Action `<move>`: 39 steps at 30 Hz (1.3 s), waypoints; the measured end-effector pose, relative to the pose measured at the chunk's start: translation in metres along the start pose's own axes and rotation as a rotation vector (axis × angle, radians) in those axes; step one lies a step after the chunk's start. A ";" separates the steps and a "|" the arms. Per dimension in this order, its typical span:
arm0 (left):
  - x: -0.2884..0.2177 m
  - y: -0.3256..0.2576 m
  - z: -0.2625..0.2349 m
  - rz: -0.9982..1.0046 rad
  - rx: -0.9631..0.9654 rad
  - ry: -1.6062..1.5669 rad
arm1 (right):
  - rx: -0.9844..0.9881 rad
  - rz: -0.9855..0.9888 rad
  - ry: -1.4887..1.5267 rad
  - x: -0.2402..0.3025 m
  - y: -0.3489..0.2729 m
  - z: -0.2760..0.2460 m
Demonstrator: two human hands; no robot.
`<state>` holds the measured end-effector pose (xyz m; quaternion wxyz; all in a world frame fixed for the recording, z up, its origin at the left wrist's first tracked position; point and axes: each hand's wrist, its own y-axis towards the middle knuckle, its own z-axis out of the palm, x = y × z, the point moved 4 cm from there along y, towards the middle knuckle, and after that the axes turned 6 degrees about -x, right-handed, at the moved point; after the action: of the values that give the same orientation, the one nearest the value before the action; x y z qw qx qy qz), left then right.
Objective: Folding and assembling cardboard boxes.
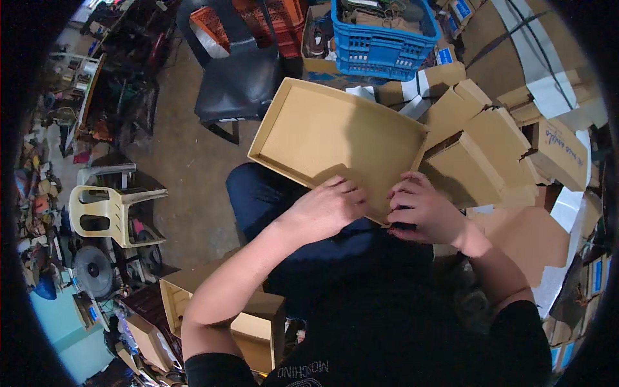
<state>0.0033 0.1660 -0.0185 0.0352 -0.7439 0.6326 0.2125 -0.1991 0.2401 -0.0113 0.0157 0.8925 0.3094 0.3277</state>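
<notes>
A shallow, open-topped tan cardboard box rests tilted over my lap, and a shadow falls across its right half. My left hand is at the near wall, its fingers curled around a cardboard flap there. My right hand grips the near right corner, with bent fingers over the edge. The fingertips of both hands are partly hidden by knuckles and shadow. Just right of the box, more folded tan cardboard box pieces lie in a pile.
Beyond the box stand a black chair and a blue plastic crate full of items. A cream plastic chair and a round fan are at left. Open cardboard boxes sit by my left elbow. Stacked cartons crowd the right.
</notes>
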 end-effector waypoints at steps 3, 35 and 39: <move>-0.004 0.000 -0.003 -0.002 0.010 0.025 | -0.006 -0.008 0.007 -0.001 -0.002 0.003; 0.005 -0.010 0.001 -0.039 0.078 0.076 | -0.244 0.355 0.684 -0.009 -0.014 0.008; 0.005 -0.013 0.005 -0.028 0.076 0.098 | -0.462 0.346 0.546 -0.038 -0.022 -0.027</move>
<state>0.0147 0.1653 -0.0273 0.0353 -0.7604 0.6306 0.1511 -0.2499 0.2321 -0.0169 0.0780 0.7844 0.0656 0.6118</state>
